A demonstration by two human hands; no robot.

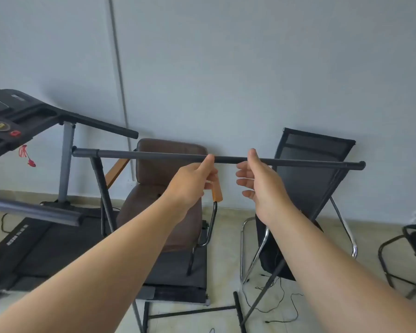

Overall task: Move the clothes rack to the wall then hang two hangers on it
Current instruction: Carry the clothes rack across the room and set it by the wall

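The clothes rack's dark grey top bar (pixel 154 155) runs level across the middle of the view, close to the pale wall. Its slanted legs (pixel 101 186) reach down to the floor on both sides. My left hand (pixel 192 182) is just below the bar's middle, thumb tip against the bar and fingers loosely curled under it, not wrapped around it. My right hand (pixel 262 186) is beside it, thumb lying over the bar and fingers spread below it, gripping nothing. No hangers are in sight.
A brown padded chair (pixel 168 150) with a wooden armrest stands behind the rack, and a black mesh chair (pixel 315 150) leans on the wall at right. A treadmill (pixel 22 116) fills the left side. Cables (pixel 274 306) lie on the floor by the rack's feet.
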